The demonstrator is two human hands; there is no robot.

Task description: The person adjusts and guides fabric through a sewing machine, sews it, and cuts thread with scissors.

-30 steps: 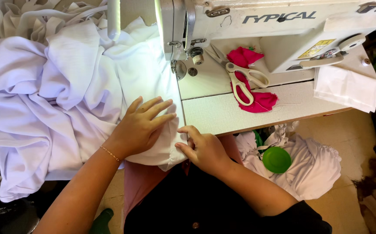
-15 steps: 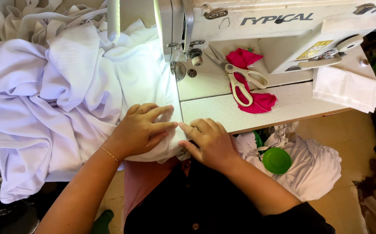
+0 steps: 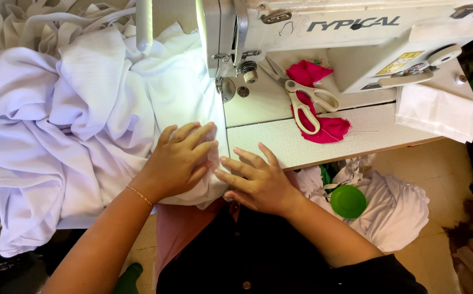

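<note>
Left hand [image 3: 179, 160] and right hand [image 3: 258, 182] lie flat, fingers spread, on soft white fabric [image 3: 100, 109] we judge light, limp, best pinched at its near edge.

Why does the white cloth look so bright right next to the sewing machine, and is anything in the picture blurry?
Head view: a lamp glare washes out the white cloth beside the sewing machine, so its folds vanish there. Both the left hand and right hand look sharp. The scissors on the pink scrap are crisp; the floor corners fall dark.
</note>
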